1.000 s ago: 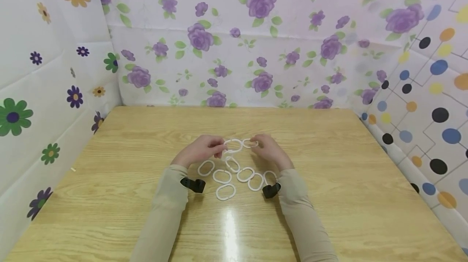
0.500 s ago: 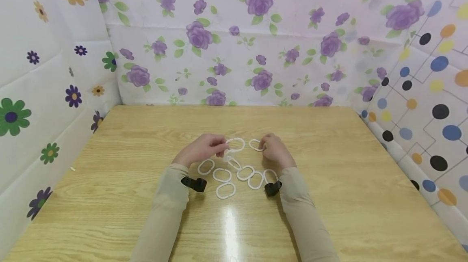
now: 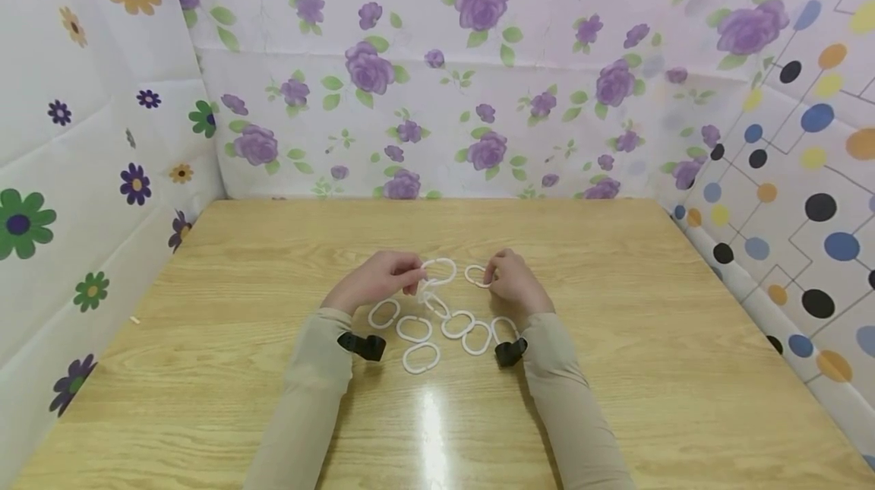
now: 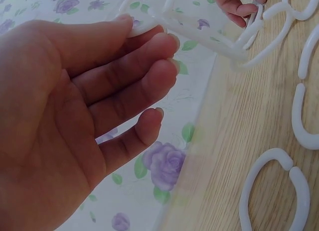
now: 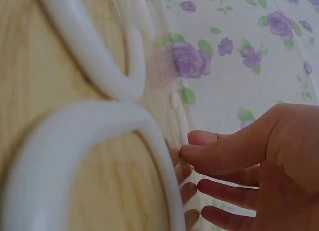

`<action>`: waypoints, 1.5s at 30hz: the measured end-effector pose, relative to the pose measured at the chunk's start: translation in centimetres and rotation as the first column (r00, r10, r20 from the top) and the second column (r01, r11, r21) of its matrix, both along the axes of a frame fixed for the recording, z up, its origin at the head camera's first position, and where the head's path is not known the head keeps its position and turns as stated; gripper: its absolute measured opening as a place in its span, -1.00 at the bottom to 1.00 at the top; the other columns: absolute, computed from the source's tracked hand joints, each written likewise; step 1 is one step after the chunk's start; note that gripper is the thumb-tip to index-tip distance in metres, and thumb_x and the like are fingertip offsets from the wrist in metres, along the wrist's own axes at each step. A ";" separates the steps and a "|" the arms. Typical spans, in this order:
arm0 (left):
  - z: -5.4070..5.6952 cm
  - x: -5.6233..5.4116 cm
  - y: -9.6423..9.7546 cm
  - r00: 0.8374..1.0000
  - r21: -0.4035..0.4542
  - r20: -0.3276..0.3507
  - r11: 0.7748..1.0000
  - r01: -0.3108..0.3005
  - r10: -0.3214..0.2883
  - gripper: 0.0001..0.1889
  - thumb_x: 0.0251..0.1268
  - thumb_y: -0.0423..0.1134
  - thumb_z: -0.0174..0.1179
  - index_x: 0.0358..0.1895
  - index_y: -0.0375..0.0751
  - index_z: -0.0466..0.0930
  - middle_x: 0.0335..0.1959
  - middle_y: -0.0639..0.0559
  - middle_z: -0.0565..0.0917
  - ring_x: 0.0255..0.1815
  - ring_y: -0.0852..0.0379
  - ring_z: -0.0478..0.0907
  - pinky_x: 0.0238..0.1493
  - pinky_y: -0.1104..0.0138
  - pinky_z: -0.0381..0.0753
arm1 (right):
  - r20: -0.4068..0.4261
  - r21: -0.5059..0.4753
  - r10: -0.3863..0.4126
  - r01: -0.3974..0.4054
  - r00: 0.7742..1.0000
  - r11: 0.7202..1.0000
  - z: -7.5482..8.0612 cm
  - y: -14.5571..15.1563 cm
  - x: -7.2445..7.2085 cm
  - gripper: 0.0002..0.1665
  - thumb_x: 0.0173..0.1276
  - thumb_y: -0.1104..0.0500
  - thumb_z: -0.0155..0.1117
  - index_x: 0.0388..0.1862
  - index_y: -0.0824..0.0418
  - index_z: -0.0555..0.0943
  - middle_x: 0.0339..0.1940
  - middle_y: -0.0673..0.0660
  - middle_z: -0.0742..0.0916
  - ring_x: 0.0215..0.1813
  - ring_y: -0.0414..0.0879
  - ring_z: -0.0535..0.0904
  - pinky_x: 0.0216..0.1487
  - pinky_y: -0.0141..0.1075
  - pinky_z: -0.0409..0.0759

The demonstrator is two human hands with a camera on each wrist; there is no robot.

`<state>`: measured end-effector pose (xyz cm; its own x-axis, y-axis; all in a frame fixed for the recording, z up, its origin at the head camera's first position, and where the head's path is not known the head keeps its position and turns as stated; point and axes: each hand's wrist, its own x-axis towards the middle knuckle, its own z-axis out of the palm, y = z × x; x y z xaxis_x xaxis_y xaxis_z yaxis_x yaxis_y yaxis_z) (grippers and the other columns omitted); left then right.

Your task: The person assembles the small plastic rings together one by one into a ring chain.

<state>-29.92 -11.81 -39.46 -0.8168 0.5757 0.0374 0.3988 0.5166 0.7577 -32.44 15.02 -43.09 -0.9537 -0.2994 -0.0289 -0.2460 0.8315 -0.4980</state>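
Note:
White oval plastic C-links, each with a small gap, lie about both hands. Between the thumb and forefinger my left hand (image 3: 376,279) pinches a link (image 4: 144,27), with other links joined to it. One of these is an oval link (image 3: 440,270) reaching right from the fingertips; another link (image 3: 435,305) slants down towards the table. My right hand (image 3: 516,282) pinches the right end of a separate link (image 3: 475,276) at the table top. In the right wrist view its thumb and forefinger meet at the link's edge, seen nearly edge-on.
Nearer the body several loose links lie on the wooden table (image 3: 273,247), among them a link (image 3: 421,358) in front and a link (image 3: 385,314) by the left wrist. Two links (image 3: 459,325) touch or overlap. Patterned cloth walls (image 3: 437,125) border the back and sides.
My right hand has drawn its link a little to the right, apart from the link beside the left hand. The left hand has stayed nearly in place, still holding its links.

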 end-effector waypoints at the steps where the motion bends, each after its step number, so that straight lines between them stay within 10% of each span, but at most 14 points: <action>1: 0.0 0.0 0.0 1.000 -0.001 0.001 1.000 -0.002 0.002 -0.75 0.51 -0.15 0.01 -0.29 -0.19 0.59 -0.48 -0.04 0.61 -0.35 -0.22 0.55 -0.28 0.27 0.46 | 0.007 0.000 -0.002 0.002 1.000 1.000 0.0 0.0 0.0 -0.81 0.06 0.47 0.11 -0.38 0.28 0.60 0.21 0.37 0.48 0.24 0.29 0.37 0.22 0.07 0.39; 32: 0.0 0.1 -0.3 1.000 -0.048 0.002 0.998 -0.030 0.030 -0.74 0.50 -0.11 0.01 -0.33 -0.13 0.58 -0.46 -0.12 0.63 -0.36 -0.23 0.52 -0.35 0.29 0.40 | 0.036 -0.187 0.066 -0.058 0.997 0.981 0.0 0.3 -0.6 -0.92 0.42 0.37 0.01 -0.19 0.33 0.48 -0.28 0.28 0.69 -0.24 0.01 0.57 -0.14 -0.22 0.49; 45: 0.1 0.1 -0.6 0.999 -0.094 -0.005 0.995 -0.044 0.043 -0.75 0.50 -0.13 0.01 -0.30 -0.16 0.59 -0.42 -0.20 0.64 -0.52 0.14 0.39 -0.39 0.30 0.38 | 0.138 -0.315 0.182 -0.131 0.974 0.940 0.6 0.4 -0.2 -0.86 0.44 0.37 0.00 -0.16 0.36 0.53 -0.53 0.10 0.62 -0.50 -0.12 0.52 -0.42 -0.35 0.47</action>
<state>-29.84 -12.43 -39.39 -0.8410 0.5408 -0.0124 0.3769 0.6023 0.7037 -32.65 15.40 -42.49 -0.8840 -0.4630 -0.0641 -0.2552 0.5929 -0.7638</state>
